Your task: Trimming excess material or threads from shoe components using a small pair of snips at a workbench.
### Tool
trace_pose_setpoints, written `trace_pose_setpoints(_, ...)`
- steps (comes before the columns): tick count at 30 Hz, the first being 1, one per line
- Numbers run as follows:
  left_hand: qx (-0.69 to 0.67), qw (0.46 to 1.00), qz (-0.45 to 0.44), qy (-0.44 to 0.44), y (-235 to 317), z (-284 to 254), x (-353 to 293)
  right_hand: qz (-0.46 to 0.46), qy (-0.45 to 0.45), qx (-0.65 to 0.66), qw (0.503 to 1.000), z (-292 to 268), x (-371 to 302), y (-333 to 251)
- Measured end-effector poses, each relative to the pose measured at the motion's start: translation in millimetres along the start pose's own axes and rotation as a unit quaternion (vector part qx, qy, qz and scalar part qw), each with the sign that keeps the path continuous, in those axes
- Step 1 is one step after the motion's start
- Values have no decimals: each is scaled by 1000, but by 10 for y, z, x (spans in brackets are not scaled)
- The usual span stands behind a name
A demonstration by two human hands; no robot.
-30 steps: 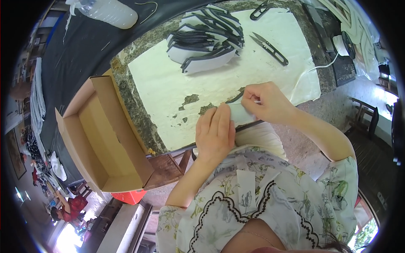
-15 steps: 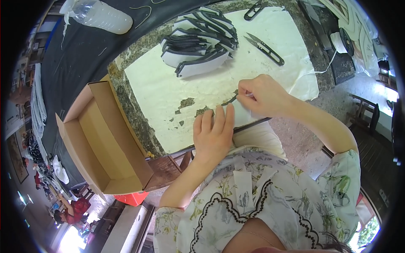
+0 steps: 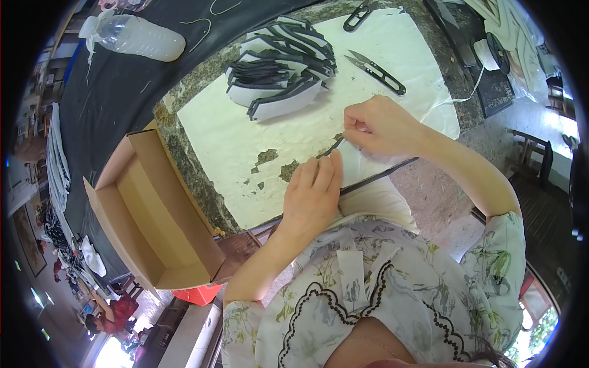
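Pressing the left hand (image 3: 313, 187) down, fingers close together, on a dark-edged white piece (image 3: 351, 161) lying between both hands. Pinching the right part of this piece between thumb and curled fingers of the right hand (image 3: 379, 126), just apart from the left. Hiding the piece's left end under the left fingers and the pinched part inside the right grip; cannot tell its full outline.

Cutting off at the top border, well beyond the right hand: one pair of snips (image 3: 353, 24). Concealing most of one red container (image 3: 197, 295) beneath one open cardboard box (image 3: 153, 211), left of the left hand.

Counting further: one second pair of thread snips (image 3: 386, 80), just beyond the right hand; one white spool (image 3: 486, 55), beyond and right of it; one bottle (image 3: 147, 38), far beyond and left of the left hand; one heap of similar pieces (image 3: 282, 70), beyond both hands, overlapping too closely for counting.
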State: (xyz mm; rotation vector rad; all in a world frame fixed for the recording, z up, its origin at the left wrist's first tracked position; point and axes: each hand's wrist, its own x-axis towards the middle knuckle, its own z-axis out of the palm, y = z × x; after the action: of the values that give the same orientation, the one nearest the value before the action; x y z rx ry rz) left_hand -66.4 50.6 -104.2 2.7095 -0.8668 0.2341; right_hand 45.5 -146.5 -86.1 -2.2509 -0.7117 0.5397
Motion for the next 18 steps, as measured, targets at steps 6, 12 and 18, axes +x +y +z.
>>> trace_pose_setpoints(6,-7,1000,8,-21,-11,-48,102,24,13,-20,999,21,-69,-8)
trace_pose_setpoints(12,-5,999,20,-42,-44,-94,174,43,21,24,999,-24,-129,47)
trace_pose_setpoints(18,-9,996,29,-89,-31,-144,285,62,46,6,997,-76,-169,92)
